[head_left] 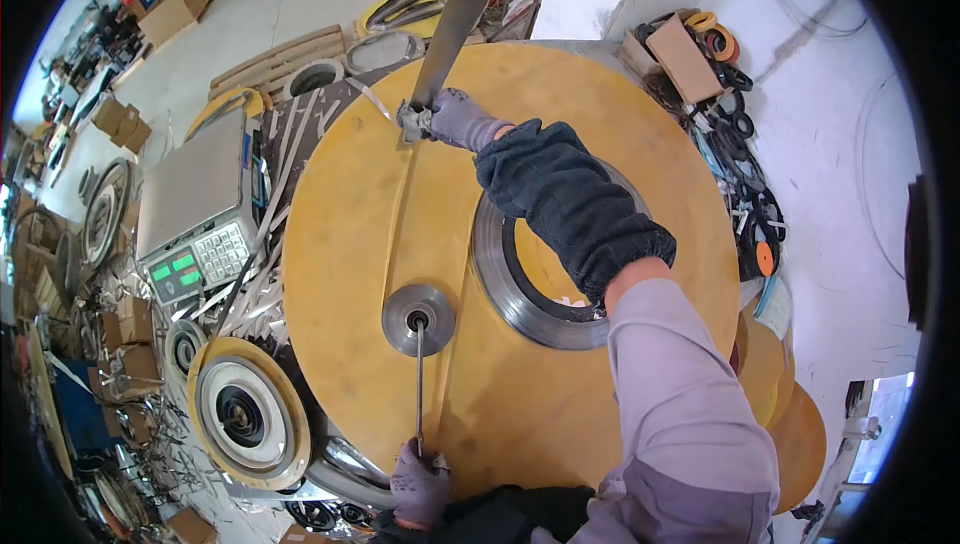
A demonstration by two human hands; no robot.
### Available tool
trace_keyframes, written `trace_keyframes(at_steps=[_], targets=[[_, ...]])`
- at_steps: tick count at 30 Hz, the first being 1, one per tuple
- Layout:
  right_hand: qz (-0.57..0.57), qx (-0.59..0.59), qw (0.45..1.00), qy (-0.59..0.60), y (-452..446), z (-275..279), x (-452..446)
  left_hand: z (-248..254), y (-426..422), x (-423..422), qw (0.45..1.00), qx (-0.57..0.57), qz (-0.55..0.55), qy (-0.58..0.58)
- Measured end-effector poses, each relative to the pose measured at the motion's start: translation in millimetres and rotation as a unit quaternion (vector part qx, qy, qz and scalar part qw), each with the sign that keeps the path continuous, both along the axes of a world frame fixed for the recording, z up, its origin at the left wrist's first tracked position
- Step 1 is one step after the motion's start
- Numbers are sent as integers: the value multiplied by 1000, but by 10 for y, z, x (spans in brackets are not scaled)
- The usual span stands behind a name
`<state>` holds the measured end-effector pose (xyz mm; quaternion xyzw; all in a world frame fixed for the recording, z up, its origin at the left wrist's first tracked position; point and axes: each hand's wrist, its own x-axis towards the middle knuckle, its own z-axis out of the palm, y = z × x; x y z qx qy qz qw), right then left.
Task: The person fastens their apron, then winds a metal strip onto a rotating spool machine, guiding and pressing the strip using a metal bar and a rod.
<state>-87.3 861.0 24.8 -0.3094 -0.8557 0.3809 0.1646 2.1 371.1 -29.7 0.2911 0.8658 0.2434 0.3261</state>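
My right hand (460,122), in a grey glove with a dark sleeve cover, reaches across the large yellow disc (620,394). Its fingers are closed round a crumpled grey cloth (413,122), pressed against a metal strip (462,24) that rises out of view at the top. From the cloth the strip runs edge-on down to a small metal coil (405,331) lying on the disc. Low in the view, my gloved left hand (418,484) is wrapped round a thin metal rod (420,394), whose far end sits in the coil's centre. My right forearm partly covers a larger coil (495,284).
A scale (200,194) with a lit display stands left of the disc, among loose metal strips. A smaller yellow-rimmed reel (205,424) is at lower left. Rings and a cardboard box (685,59) are piled by the wall at right.
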Motion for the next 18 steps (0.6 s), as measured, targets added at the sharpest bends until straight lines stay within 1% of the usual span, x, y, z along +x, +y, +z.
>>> trace_keyframes(at_steps=[2,4,5,7,9,11,12,13,14,15,16,17,18], targets=[[10,-1,1000,11,28,16,-30,14,-50,-97,1000,-16,-26,1],[10,14,1000,-25,54,41,-43,-12,-77,-149,999,-29,-30,6],[10,15,1000,-23,155,-33,-51,-26,-83,-174,998,-43,-36,11],[6,111,994,-5,408,-127,-2,-87,-127,-206,998,-32,-40,21],[-7,47,999,-13,734,-130,336,-94,-108,-216,998,-19,-48,28],[-76,100,992,-29,903,41,912,-38,-70,-224,995,8,-47,89],[-146,103,984,-28,1209,-192,1276,-42,-59,-230,995,12,-54,89],[-172,175,969,-40,1387,-260,1739,-53,-65,-243,995,30,-48,76],[-241,185,952,-35,1482,-357,2265,-53,-77,-254,996,47,-43,62],[-278,81,957,35,1593,-512,2857,-39,-72,-272,996,51,-50,60],[-342,109,932,61,1173,-279,3253,-23,-59,-294,998,15,-47,43],[-366,170,912,72,1261,-590,3944,-8,-58,-316,998,-20,-44,25],[-417,113,902,-5,793,-368,4352,-45,-73,-344,998,-16,-53,24]])
